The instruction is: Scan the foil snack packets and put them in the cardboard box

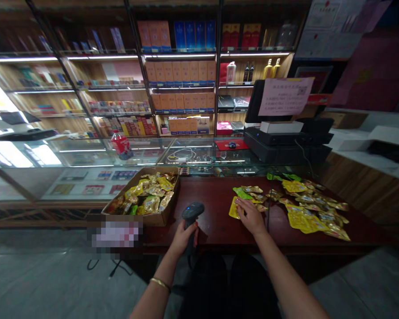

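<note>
My left hand (182, 238) is wrapped around the handle of a dark barcode scanner (193, 210), held upright over the front of the table with its head tilted to the right. My right hand (252, 217) reaches over the table, its fingers closed on a yellow snack packet (233, 209) that they partly cover. Just beyond those fingers lie a green packet (242, 193) and a few gold packets (252, 189). Farther right spreads a loose pile of yellow and gold packets (306, 217).
A cardboard box (164, 219) of similar packets stands left on the dark red table (204, 190). Behind it, a glass counter (149, 155) carries a red-labelled bottle (120, 144), a white cable (182, 156), a mouse (232, 145) and a monitor (255, 102). A black cable (268, 217) crosses the table.
</note>
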`<state>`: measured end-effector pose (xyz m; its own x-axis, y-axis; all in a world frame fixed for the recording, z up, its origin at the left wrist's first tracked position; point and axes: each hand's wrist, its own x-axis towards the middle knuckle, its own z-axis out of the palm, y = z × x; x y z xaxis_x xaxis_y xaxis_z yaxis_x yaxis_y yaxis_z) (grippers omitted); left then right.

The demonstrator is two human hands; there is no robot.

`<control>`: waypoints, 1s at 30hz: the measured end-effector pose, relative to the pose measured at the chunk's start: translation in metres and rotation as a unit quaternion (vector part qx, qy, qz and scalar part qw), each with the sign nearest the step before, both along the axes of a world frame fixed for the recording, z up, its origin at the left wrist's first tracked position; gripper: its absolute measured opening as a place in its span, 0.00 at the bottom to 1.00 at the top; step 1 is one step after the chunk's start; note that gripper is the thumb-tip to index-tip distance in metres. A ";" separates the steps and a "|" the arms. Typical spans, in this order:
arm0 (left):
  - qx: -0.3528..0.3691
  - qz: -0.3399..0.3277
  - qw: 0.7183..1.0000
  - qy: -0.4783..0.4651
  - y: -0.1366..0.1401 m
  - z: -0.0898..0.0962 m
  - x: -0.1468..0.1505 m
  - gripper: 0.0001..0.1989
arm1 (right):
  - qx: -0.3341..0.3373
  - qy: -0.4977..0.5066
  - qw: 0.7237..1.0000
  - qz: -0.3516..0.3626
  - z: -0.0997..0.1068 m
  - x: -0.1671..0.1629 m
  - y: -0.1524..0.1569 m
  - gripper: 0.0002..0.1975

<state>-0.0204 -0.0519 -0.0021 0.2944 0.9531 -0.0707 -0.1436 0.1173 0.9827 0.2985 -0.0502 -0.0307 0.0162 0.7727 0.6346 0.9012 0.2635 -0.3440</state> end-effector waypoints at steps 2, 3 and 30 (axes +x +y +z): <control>0.005 0.000 1.000 -0.001 0.000 -0.001 0.000 0.27 | -0.010 0.007 0.997 -0.076 -0.003 0.000 0.003 0.22; 0.006 -0.003 1.000 -0.003 0.000 -0.001 0.000 0.27 | -0.025 -0.002 0.994 -0.109 -0.004 -0.002 0.005 0.24; 0.045 -0.190 0.979 0.059 -0.001 0.013 -0.007 0.25 | -0.053 0.094 0.993 0.045 -0.008 -0.010 0.003 0.45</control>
<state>-0.0272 -0.0530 0.0109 0.6241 0.7799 -0.0466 0.0082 0.0531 0.9986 0.2880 -0.0475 -0.0390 0.0542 0.8387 0.5419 0.7928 0.2939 -0.5340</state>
